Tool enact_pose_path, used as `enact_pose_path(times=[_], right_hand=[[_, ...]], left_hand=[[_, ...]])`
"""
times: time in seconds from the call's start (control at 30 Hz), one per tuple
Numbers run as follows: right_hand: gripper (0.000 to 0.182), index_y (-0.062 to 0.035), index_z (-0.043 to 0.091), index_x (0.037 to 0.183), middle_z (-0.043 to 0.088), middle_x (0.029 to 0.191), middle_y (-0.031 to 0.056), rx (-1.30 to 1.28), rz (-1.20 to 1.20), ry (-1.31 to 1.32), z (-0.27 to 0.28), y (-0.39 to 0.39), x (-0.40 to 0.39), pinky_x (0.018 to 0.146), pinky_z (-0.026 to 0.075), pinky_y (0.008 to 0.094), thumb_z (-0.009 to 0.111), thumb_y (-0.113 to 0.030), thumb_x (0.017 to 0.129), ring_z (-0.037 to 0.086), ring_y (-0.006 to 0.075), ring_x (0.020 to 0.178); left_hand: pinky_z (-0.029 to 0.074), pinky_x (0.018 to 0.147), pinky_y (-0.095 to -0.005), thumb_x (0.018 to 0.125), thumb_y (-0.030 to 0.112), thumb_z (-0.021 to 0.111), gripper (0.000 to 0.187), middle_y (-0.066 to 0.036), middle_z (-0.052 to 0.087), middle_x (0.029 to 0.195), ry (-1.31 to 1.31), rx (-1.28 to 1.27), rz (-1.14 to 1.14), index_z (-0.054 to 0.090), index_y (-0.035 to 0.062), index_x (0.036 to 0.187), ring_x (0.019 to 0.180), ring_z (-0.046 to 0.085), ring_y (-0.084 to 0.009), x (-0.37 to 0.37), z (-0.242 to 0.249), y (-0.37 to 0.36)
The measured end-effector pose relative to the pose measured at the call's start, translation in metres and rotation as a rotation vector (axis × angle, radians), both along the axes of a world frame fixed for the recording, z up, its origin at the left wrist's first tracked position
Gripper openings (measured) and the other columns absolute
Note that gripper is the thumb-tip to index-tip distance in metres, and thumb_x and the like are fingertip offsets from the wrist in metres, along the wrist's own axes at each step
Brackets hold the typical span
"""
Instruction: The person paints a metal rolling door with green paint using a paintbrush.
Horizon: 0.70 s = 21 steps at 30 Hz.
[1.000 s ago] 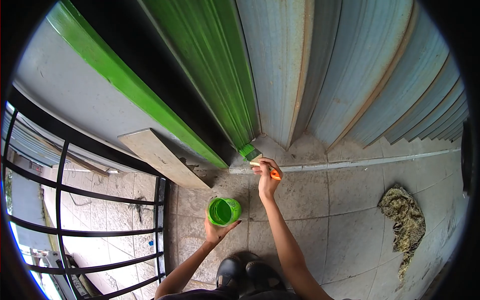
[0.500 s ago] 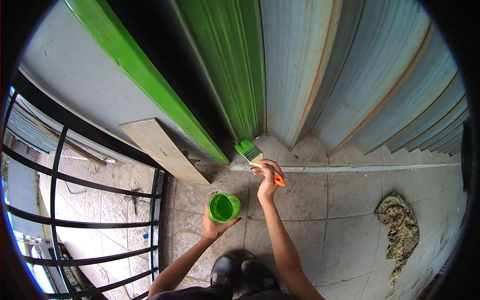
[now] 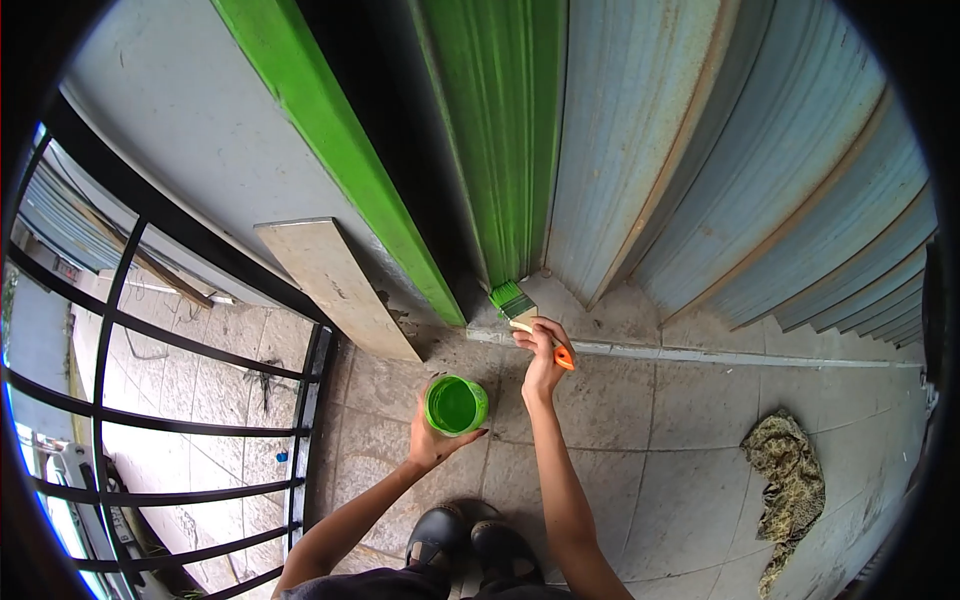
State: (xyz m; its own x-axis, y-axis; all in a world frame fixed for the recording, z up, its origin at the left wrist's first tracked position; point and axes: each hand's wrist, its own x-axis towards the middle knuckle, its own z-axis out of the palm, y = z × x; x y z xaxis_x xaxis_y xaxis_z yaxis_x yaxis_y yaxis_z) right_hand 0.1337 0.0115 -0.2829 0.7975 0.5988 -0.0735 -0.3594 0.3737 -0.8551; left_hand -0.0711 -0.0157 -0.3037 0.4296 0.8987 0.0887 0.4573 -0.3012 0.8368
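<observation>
My right hand (image 3: 544,362) is closed round the pale wooden handle of a paintbrush (image 3: 523,318), whose orange tip sticks out past my fingers. Green paint coats its bristles, which are right at the bottom end of a green-painted corrugated metal panel (image 3: 510,150). In my left hand (image 3: 430,442) is a round tub of green paint (image 3: 457,406), held upright with its top uncovered. Paint smears the tub's rim and inner wall. The panel beside the green one, a bluish-grey metal panel (image 3: 620,150), has rusty edges.
A green post (image 3: 350,170) stands left of the panels, with a wooden board (image 3: 340,290) leaning near it. Black gate bars (image 3: 200,345) fill the left side. A crumpled patterned cloth (image 3: 787,480) lies on the tiled floor (image 3: 600,480) at right. My shoes (image 3: 440,540) are below.
The view has shifted, so the panels sit further right. The brush bristles have come up against the green panel's lower end. Both hands keep their holds.
</observation>
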Motion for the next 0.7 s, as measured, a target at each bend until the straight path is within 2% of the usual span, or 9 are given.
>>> enact_pose_path(times=[0.03,0.13,0.17,0.27,0.4,0.43,0.53,0.7], right_hand=[[0.016,0.0035,0.061,0.092,0.066,0.083,0.0143,0.031,0.035,0.006,0.004,-0.006,-0.001,0.061,0.052,0.0291,0.055,-0.009,0.084,0.065,0.0225,0.064],[0.013,0.006,0.062,0.089,0.065,0.08,0.0137,0.093,-0.079,-0.062,0.001,-0.008,-0.003,0.058,0.052,0.028,0.054,-0.004,0.084,0.064,0.0199,0.061],[0.013,0.0061,0.062,0.089,0.065,0.08,0.0142,0.029,-0.136,-0.084,-0.004,-0.003,-0.004,0.058,0.053,0.0276,0.054,-0.003,0.085,0.064,0.0203,0.061],[0.013,0.0063,0.061,0.089,0.065,0.08,0.0143,-0.003,-0.062,-0.02,-0.002,0.004,-0.006,0.057,0.053,0.0278,0.053,-0.003,0.085,0.064,0.0204,0.06],[0.014,0.0036,0.061,0.09,0.065,0.081,0.0146,0.15,-0.094,-0.019,0.002,-0.007,-0.009,0.059,0.052,0.0289,0.054,-0.007,0.083,0.064,0.0223,0.062],[0.016,0.0039,0.061,0.091,0.065,0.082,0.0152,0.08,-0.139,-0.072,-0.004,-0.007,-0.007,0.059,0.052,0.0292,0.053,-0.008,0.083,0.065,0.023,0.062],[0.02,0.004,0.06,0.094,0.065,0.082,0.0156,-0.124,-0.044,-0.082,-0.014,0.003,0.003,0.059,0.052,0.0294,0.05,-0.011,0.085,0.065,0.0233,0.064],[0.016,0.0025,0.06,0.092,0.065,0.081,0.0167,0.171,-0.082,-0.079,0.025,-0.004,-0.002,0.06,0.052,0.0296,0.053,-0.009,0.084,0.065,0.0243,0.064]], left_hand=[[0.046,0.096,-0.0378,0.057,0.035,0.09,0.102,-0.017,0.051,0.127,-0.006,-0.01,0.003,0.033,0.0003,0.135,0.115,0.055,-0.0288,0.002,0.002,0.001],[0.042,0.101,-0.0396,0.056,0.038,0.09,0.108,-0.019,0.046,0.132,0.028,-0.05,-0.023,0.031,-0.0008,0.137,0.121,0.05,-0.0316,0.005,0.003,0.004],[0.042,0.101,-0.04,0.056,0.039,0.089,0.108,-0.019,0.045,0.133,0.05,-0.023,-0.034,0.03,-0.0009,0.138,0.122,0.049,-0.0322,0.006,0.002,0.006],[0.04,0.103,-0.041,0.056,0.041,0.089,0.11,-0.02,0.043,0.135,0.045,-0.025,-0.049,0.03,-0.0012,0.138,0.124,0.046,-0.0337,0.008,0.004,0.009],[0.04,0.103,-0.0412,0.056,0.041,0.089,0.109,-0.02,0.043,0.135,0.029,-0.059,-0.049,0.03,-0.0013,0.138,0.124,0.047,-0.0338,0.009,0.005,0.007],[0.041,0.102,-0.0411,0.056,0.041,0.089,0.11,-0.02,0.044,0.134,0.014,-0.057,-0.045,0.03,-0.0012,0.138,0.123,0.047,-0.0337,0.009,0.007,0.008],[0.042,0.101,-0.0409,0.056,0.04,0.089,0.11,-0.019,0.045,0.134,-0.009,-0.045,-0.04,0.029,-0.0009,0.139,0.122,0.049,-0.0332,0.01,0.008,0.005],[0.042,0.101,-0.0406,0.057,0.041,0.089,0.111,-0.018,0.046,0.133,0.017,-0.044,-0.042,0.027,-0.0005,0.139,0.122,0.049,-0.0326,0.01,0.008,0.005]])
